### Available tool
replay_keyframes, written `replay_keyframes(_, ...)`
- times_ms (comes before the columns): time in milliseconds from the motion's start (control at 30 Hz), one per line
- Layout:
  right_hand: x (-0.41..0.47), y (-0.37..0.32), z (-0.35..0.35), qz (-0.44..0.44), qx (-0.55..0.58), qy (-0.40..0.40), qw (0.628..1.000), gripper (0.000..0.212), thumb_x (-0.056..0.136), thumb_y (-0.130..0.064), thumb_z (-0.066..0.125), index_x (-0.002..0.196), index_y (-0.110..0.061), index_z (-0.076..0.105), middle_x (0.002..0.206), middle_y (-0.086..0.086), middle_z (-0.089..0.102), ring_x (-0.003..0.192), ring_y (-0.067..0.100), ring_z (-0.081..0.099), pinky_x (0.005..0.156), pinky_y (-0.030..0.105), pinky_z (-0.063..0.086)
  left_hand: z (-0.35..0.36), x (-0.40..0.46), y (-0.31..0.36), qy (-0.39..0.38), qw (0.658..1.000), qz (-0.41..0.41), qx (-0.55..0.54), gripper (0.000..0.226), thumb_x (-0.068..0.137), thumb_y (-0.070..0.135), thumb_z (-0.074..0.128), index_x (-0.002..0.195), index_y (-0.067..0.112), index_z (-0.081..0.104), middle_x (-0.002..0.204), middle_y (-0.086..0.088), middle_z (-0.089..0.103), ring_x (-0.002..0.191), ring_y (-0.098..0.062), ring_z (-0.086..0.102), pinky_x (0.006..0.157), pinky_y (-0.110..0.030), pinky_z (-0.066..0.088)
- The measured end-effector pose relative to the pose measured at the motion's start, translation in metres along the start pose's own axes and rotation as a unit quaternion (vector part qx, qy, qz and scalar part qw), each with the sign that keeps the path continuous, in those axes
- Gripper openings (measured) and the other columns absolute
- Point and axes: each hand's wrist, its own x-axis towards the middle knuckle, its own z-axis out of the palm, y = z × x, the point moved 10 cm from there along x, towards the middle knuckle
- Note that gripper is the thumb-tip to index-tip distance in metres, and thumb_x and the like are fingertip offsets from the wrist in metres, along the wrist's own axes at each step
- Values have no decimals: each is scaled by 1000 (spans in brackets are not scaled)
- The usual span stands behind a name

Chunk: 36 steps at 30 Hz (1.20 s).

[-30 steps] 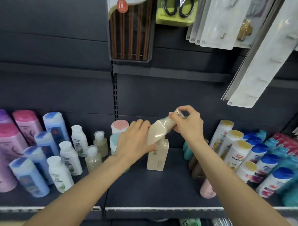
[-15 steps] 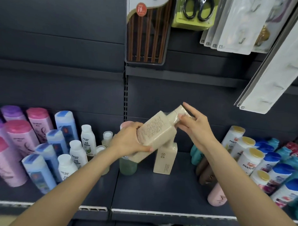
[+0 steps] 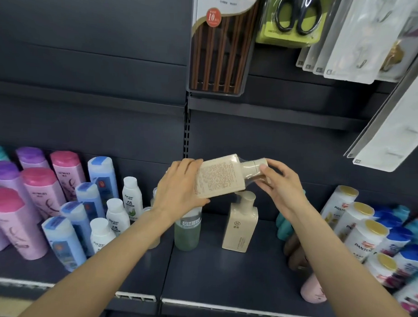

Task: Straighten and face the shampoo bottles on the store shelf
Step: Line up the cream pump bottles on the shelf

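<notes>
I hold a beige rectangular shampoo bottle point(image 3: 220, 176) on its side above the shelf, its printed back label facing me and its cap pointing right. My left hand point(image 3: 181, 188) grips the bottle's base end. My right hand point(image 3: 279, 184) pinches the cap end. Below it a matching beige bottle point(image 3: 240, 227) stands upright on the dark shelf point(image 3: 222, 277), front label toward me. A green translucent bottle point(image 3: 186, 231) stands just left of that one, partly behind my left wrist.
Pink, purple and blue bottles point(image 3: 36, 199) and small white ones point(image 3: 117, 216) crowd the shelf's left. White and blue Pantene-type bottles point(image 3: 366, 232) fill the right, with teal and brown ones behind my right forearm. Chopsticks point(image 3: 221, 42), scissors point(image 3: 296, 16) and hook packs hang overhead.
The beige bottle has turned from edge-on to flat, showing its back label, and has risen slightly. My right hand shifted along the cap. The view moved nearer and to the left.
</notes>
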Motion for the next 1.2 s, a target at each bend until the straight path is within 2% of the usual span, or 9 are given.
replay_keyframes(100, 1, -4, 12, 13, 118, -45, 992, 20, 96, -16, 49, 109, -8, 63, 112, 10, 67, 107, 22, 64, 96, 35, 50, 9, 2, -12, -65, 990, -62, -106, 92, 58, 50, 82, 136, 27, 40, 124, 14, 45, 114, -7, 41, 89, -29, 44)
replay_keyframes(200, 2, -7, 24, 12, 197, -110, 974, 38, 95, -9, 36, 130, -7, 52, 128, 8, 61, 117, 24, 59, 99, 35, 49, 21, 0, -20, -131, 947, -105, -275, 77, 58, 40, 86, 126, 32, 52, 110, 21, 54, 99, 3, 51, 82, -14, 42)
replay_keyframes(400, 1, -20, 41, -41, 142, -179, 973, 41, 93, -13, 48, 134, -9, 47, 129, 4, 60, 116, 16, 58, 92, 26, 50, 40, -5, 0, -268, 877, -90, -388, 32, 78, 28, 75, 102, 45, 62, 105, 16, 65, 87, 6, 62, 76, -9, 45)
replay_keyframes(567, 7, -29, 36, -55, 107, -130, 984, 41, 91, -9, 53, 131, 1, 48, 125, 12, 61, 114, 24, 60, 88, 30, 53, 60, -13, 0, -349, 828, -119, -422, 41, 73, 48, 73, 110, 32, 67, 112, 8, 53, 103, -4, 60, 85, -19, 47)
replay_keyframes(667, 7, -43, 37, -96, 25, -85, 991, 33, 92, -9, 57, 124, -4, 55, 111, 8, 68, 99, 16, 66, 80, 25, 54, 61, -12, 14, -370, 796, -140, -458, 27, 82, 34, 70, 106, 22, 66, 99, 15, 67, 95, -4, 65, 80, -21, 50)
replay_keyframes(767, 5, -55, 42, -124, -21, -55, 991, 30, 89, -7, 62, 119, -7, 58, 109, 7, 68, 92, 12, 65, 74, 22, 54, 58, -3, 29, -353, 846, -121, -380, 44, 71, 42, 78, 108, 20, 64, 103, 6, 70, 94, -8, 66, 80, -23, 53)
replay_keyframes(900, 8, -55, 32, -129, -35, 7, 991, 35, 84, -7, 67, 118, -13, 58, 103, 6, 68, 86, 12, 65, 76, 30, 54, 39, 23, 16, -196, 939, -116, -258, 45, 62, 44, 81, 99, 27, 62, 97, 12, 67, 91, -8, 62, 81, -30, 52)
replay_keyframes(1000, 12, -59, 30, -134, -80, -8, 988, 45, 84, -4, 67, 126, -17, 56, 104, 6, 67, 89, 13, 65, 79, 32, 56, 34, 31, 7, -141, 951, -119, -247, 45, 66, 33, 83, 102, 27, 57, 100, 9, 66, 92, -10, 60, 78, -27, 51)
replay_keyframes(1200, 26, -64, 35, -170, -143, -35, 974, 37, 78, 1, 71, 107, -21, 63, 102, 7, 67, 94, 23, 66, 83, 41, 57, 40, 50, -2, -85, 955, -135, -250, 50, 69, 19, 79, 104, 30, 44, 103, 7, 63, 98, -16, 58, 79, -39, 53)
